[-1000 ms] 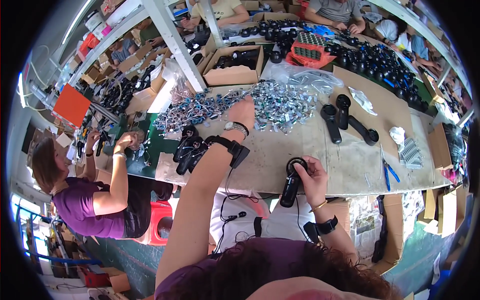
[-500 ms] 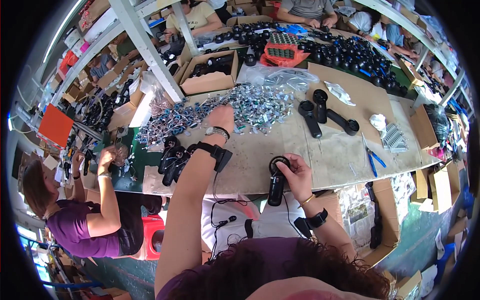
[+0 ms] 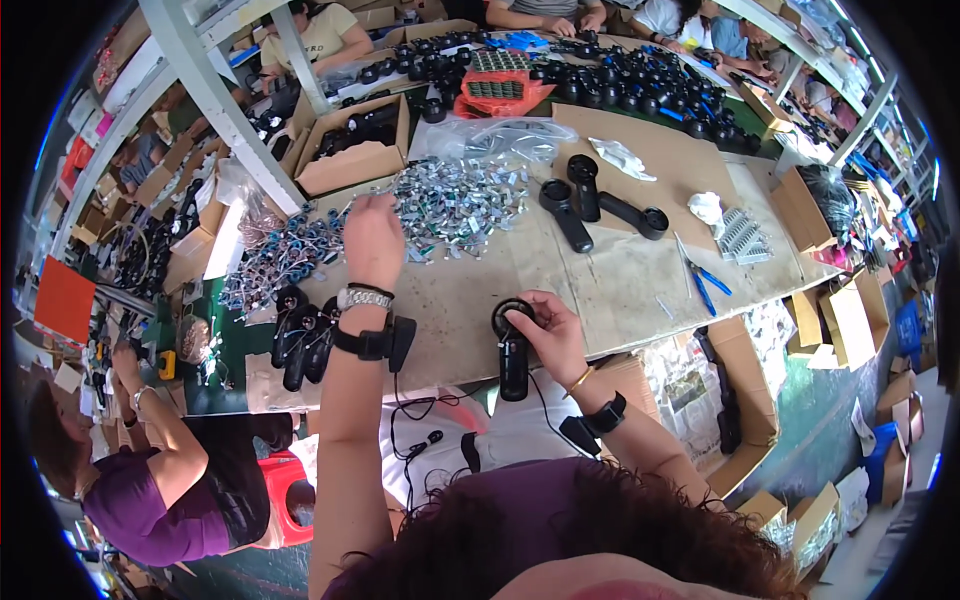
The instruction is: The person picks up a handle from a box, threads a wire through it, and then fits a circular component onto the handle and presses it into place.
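My left hand (image 3: 374,240) hangs over the heap of small parts, its bent fingers drawn together at the heap's near side. The fingertips face away, so anything in them is hidden. Silver circuit-board pieces (image 3: 465,200) lie to its right, and small round motors with wires (image 3: 285,250) to its left. In my right hand (image 3: 552,335) is a black handheld fan body (image 3: 513,365), held upright by its ring-shaped head above the table's near edge. Several dark fan handles with wires (image 3: 300,340) lie left of my left forearm.
Three black fan bodies (image 3: 570,215) rest on cardboard (image 3: 680,165), with blue-handled pliers (image 3: 703,285) and metal springs (image 3: 745,237) to their right. A box of black parts (image 3: 358,145) stands behind the heap. A white post (image 3: 225,100) rises at left; a co-worker (image 3: 150,490) sits there.
The whole view has swung, shifting the scene leftward. My left hand stays at the heap, fingers slightly farther in. My right hand still holds the fan body. The co-worker's hand has moved off the wire bundle.
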`<action>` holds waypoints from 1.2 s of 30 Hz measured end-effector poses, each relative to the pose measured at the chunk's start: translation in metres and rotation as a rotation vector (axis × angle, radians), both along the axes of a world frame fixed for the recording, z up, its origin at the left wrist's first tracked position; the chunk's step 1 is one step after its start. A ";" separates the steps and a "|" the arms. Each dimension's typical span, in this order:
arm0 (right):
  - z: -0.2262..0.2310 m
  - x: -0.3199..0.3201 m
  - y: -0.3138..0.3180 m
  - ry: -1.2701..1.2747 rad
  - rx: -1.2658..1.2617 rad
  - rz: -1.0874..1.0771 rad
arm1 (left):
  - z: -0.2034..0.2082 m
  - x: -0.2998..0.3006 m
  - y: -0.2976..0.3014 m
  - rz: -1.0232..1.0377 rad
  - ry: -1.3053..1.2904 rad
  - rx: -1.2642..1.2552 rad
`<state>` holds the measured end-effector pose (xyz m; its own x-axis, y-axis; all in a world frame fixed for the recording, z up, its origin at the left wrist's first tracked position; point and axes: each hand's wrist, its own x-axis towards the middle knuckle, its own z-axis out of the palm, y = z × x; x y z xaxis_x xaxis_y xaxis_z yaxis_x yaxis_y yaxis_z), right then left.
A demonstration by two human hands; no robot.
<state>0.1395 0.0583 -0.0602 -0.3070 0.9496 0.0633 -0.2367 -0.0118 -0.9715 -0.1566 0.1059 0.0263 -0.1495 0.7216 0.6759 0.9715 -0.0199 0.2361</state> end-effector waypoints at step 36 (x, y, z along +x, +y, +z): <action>-0.004 0.005 0.007 -0.020 -0.156 0.031 | -0.063 0.126 -0.096 -0.594 -0.549 -0.051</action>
<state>0.1446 0.0650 -0.0642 -0.3358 0.9376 -0.0905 -0.2141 -0.1695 -0.9620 -0.0308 0.0097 -0.0363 -0.0328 0.8129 0.5815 0.5474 -0.4722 0.6909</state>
